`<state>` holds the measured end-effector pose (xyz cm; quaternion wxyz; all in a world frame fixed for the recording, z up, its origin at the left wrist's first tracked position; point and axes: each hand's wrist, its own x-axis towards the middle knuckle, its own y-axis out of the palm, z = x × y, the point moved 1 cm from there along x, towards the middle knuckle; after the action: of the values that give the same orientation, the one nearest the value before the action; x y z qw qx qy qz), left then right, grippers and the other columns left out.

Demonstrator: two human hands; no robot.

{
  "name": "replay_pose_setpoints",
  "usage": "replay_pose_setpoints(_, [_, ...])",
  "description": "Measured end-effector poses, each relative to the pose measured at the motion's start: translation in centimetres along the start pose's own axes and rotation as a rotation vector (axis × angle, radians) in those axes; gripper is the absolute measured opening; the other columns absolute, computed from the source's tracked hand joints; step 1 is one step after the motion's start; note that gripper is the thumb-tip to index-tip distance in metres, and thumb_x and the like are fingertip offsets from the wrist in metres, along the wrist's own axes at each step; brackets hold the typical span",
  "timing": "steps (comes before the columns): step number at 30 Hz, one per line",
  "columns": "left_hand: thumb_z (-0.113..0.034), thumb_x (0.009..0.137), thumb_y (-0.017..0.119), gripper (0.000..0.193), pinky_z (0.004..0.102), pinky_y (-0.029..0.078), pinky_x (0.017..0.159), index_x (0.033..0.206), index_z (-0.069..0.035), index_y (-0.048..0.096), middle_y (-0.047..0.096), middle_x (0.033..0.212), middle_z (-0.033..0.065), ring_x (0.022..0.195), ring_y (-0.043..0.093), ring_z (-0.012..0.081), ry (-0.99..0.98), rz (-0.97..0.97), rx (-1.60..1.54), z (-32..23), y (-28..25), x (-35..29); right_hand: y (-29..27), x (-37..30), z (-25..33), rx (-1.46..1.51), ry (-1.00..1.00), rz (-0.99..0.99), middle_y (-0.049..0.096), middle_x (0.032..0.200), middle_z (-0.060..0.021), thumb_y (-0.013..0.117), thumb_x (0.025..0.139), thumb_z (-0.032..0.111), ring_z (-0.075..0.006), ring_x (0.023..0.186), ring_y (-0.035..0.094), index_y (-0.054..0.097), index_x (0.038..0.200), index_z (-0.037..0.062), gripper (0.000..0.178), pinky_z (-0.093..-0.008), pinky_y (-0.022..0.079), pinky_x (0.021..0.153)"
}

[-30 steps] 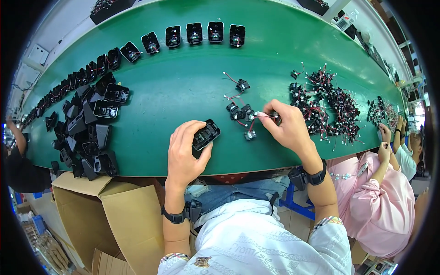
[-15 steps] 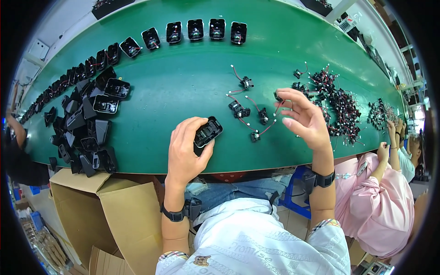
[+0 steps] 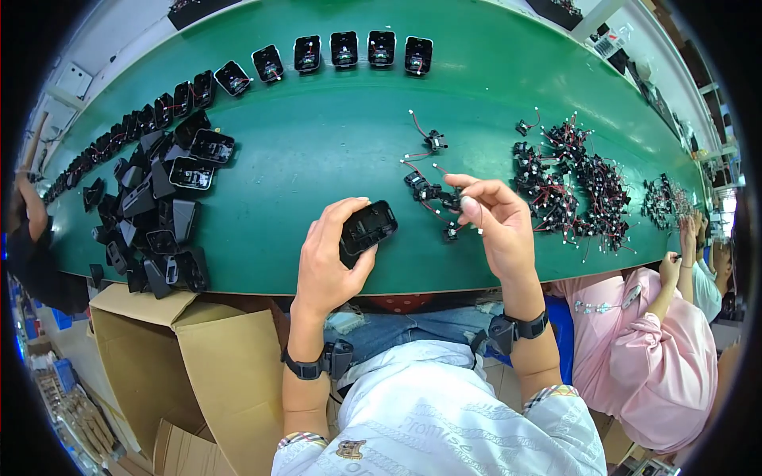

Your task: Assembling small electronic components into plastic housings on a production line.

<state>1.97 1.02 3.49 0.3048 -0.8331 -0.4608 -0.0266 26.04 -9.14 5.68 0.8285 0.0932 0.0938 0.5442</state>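
Note:
My left hand (image 3: 324, 252) is wrapped round a black plastic housing (image 3: 370, 228), a small open shell tilted with its hollow side up, above the table's near edge. To its right, my right hand (image 3: 502, 226) has thumb and fingers pinched together on a small black wired part (image 3: 456, 196); a thin wire with a white plug hangs by the fingertips. The fingers partly cover this part. Several like parts with red-and-black leads lie just beyond, among them one wired part (image 3: 435, 141) farther off and another wired part (image 3: 451, 232) nearer me.
On the green table (image 3: 317, 151), a heap of black housings (image 3: 139, 198) lies left, and a row of wired housings (image 3: 344, 50) curves along the far side. Piled wired parts (image 3: 599, 190) lie right. A cardboard box (image 3: 230, 365) stands below left. Co-workers sit at both sides.
My right hand has moved left toward the housing, its fingers closing into a pinch with the small wired part. My left hand keeps hold of the housing, nearly in place.

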Motion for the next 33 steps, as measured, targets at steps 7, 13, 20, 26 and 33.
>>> replay_pose_setpoints(7, [-0.002, 0.080, 0.078, 0.053, 0.0368, 0.053, 0.097, 0.130, 0.000, 0.059, 0.068, 0.123, 0.0159, 0.110, 0.069, 0.0282, -0.017, -0.191, 0.020, 0.0, -0.3, -0.1, 4.1, -0.1, 0.0, -0.510, -0.142, 0.075, 0.061, 0.109, -0.0060, 0.071, 0.087, -0.008, -0.0130, 0.096, 0.066, 0.070, 0.107, -0.0017, 0.021, -0.0264, 0.059, 0.087])
replay_pose_setpoints(13, [-0.002, 0.079, 0.078, 0.053, 0.0380, 0.056, 0.089, 0.129, -0.003, 0.060, 0.067, 0.117, 0.0162, 0.101, 0.070, 0.0314, -0.075, -0.217, -0.004, 0.2, -0.5, -0.1, 5.7, -0.4, -1.2, -0.785, -0.228, 0.151, 0.062, 0.106, -0.0095, 0.068, 0.083, -0.009, -0.0180, 0.091, 0.068, 0.068, 0.104, -0.0012, 0.022, -0.0284, 0.060, 0.079])
replay_pose_setpoints(20, [-0.002, 0.080, 0.078, 0.054, 0.0358, 0.055, 0.091, 0.130, -0.002, 0.059, 0.068, 0.118, 0.0148, 0.103, 0.070, 0.0266, -0.096, -0.201, -0.046, 0.4, -0.7, -0.3, 5.9, 0.5, 0.1, -0.808, -0.236, 0.227, 0.067, 0.115, -0.0101, 0.067, 0.084, -0.009, -0.0215, 0.096, 0.070, 0.067, 0.100, -0.0001, 0.019, -0.0289, 0.059, 0.076])
replay_pose_setpoints(26, [-0.003, 0.081, 0.078, 0.055, 0.0350, 0.054, 0.096, 0.131, -0.001, 0.058, 0.070, 0.121, 0.0148, 0.107, 0.070, 0.0239, -0.109, -0.163, -0.058, 0.3, -1.1, -0.3, 4.8, 0.2, 0.9, -0.820, -0.177, 0.187, 0.069, 0.112, -0.0092, 0.069, 0.086, -0.009, -0.0173, 0.096, 0.070, 0.070, 0.109, -0.0009, 0.024, -0.0277, 0.059, 0.078])
replay_pose_setpoints(33, [0.001, 0.078, 0.079, 0.062, 0.0357, 0.053, 0.101, 0.135, -0.001, 0.055, 0.070, 0.122, 0.0151, 0.112, 0.069, 0.0243, -0.062, -0.120, -0.130, 0.5, -1.1, -0.3, 5.1, 0.0, 0.3, -0.174, -0.021, 0.145, 0.065, 0.121, -0.0128, 0.067, 0.091, -0.011, -0.0222, 0.118, 0.066, 0.061, 0.124, -0.0062, 0.034, -0.0303, 0.055, 0.095])
